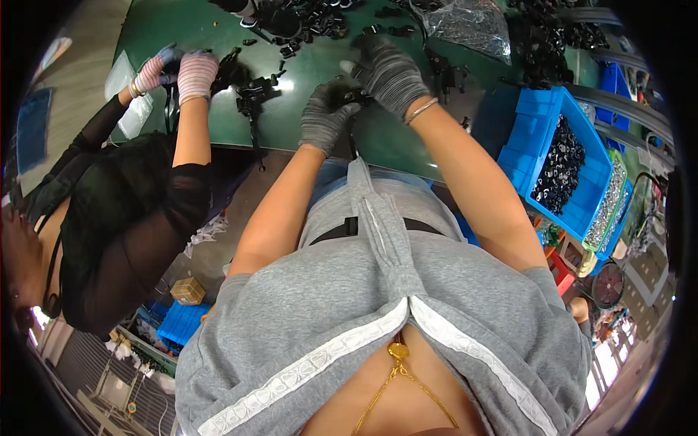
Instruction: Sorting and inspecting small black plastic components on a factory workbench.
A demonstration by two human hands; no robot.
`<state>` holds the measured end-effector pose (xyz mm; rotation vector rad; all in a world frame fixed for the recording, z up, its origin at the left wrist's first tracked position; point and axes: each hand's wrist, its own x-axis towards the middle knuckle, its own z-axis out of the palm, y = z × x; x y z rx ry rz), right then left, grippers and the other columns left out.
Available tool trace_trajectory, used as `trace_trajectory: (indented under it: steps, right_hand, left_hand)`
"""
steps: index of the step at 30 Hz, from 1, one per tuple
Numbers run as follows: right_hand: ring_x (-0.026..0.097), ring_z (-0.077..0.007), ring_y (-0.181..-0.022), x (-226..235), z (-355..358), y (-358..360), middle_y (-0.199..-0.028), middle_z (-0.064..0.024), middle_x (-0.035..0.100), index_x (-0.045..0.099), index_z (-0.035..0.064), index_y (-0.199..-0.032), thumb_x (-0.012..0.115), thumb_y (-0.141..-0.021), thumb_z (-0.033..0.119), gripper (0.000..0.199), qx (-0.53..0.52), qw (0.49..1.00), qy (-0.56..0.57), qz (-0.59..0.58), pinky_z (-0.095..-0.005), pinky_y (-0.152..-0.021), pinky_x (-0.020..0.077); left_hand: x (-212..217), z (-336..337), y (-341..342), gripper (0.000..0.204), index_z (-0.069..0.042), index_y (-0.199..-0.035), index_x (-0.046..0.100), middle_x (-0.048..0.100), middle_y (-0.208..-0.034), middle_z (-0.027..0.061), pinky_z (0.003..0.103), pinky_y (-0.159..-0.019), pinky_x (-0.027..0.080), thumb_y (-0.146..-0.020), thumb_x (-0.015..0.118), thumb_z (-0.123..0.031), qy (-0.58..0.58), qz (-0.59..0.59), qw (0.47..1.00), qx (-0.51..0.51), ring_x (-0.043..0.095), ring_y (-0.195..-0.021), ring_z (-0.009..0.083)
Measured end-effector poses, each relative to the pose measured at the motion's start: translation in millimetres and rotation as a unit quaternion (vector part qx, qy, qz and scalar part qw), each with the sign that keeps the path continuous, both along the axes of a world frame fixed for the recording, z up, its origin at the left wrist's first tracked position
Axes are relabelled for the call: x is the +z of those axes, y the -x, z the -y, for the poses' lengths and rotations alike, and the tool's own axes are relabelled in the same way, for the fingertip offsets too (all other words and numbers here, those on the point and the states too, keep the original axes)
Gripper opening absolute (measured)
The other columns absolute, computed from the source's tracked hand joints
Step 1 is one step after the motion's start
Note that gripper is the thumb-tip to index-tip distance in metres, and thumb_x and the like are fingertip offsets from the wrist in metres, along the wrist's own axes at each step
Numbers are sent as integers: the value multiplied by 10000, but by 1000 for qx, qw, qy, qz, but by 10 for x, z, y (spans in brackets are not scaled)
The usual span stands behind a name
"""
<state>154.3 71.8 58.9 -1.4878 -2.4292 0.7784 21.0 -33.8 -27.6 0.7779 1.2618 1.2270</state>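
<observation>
My left hand [323, 116] and my right hand [389, 71], both in grey knit gloves, meet over the green table [313, 65] near its front edge. Together they grip a small black plastic part [354, 97] with a thin black strap hanging down from it. My right hand lies on top of the part, my left hand pinches it from the left side. More black parts [305, 22] lie scattered at the far side of the table.
A co-worker on the left, in black sleeves and striped gloves [190, 73], handles another black part [251, 94]. A blue bin [542, 123] of small black pieces stands on the right beside a bin of metal screws [611, 203]. A clear plastic bag [465, 25] lies at the back.
</observation>
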Motion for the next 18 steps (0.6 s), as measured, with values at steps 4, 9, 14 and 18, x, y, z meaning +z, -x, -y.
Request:
trace_trajectory:
  steps: [4,9,14,18]
  right_hand:
    - [529,-304,-1154,7,-295,203,-1281,-155,507,451,67,-1315,748,-818,412,674,63,974,-140,-165,-364,-999,374]
    - [372,-316,-1382,453,-450,832,-1474,-202,447,357,64,-1497,736,-801,482,896,102,958,79,-258,-346,-1183,230]
    - [495,-335,-1260,-234,-681,914,-1353,-155,561,502,56,-1378,624,-870,514,695,302,925,-176,-146,-396,-1040,412]
    - [568,-295,-1124,-170,-637,782,-1154,-120,621,583,72,-1229,729,-788,452,600,228,910,-282,-198,-399,-958,462]
  left_hand:
    - [-90,-97,108,393,-25,-1158,637,665,-1066,86,318,-886,515,-788,769,-29,-11,-294,949,-116,635,-963,197]
    - [39,2,178,344,-29,-1084,687,656,-1045,135,356,-874,509,-774,792,-134,10,-327,942,-72,636,-963,256]
    - [-66,160,399,335,-28,-1105,681,648,-1012,86,316,-855,514,-798,789,-109,28,-322,946,-13,631,-923,185]
    - [111,263,458,325,-33,-1091,696,640,-988,66,318,-843,510,-790,796,-105,43,-344,938,26,625,-909,175]
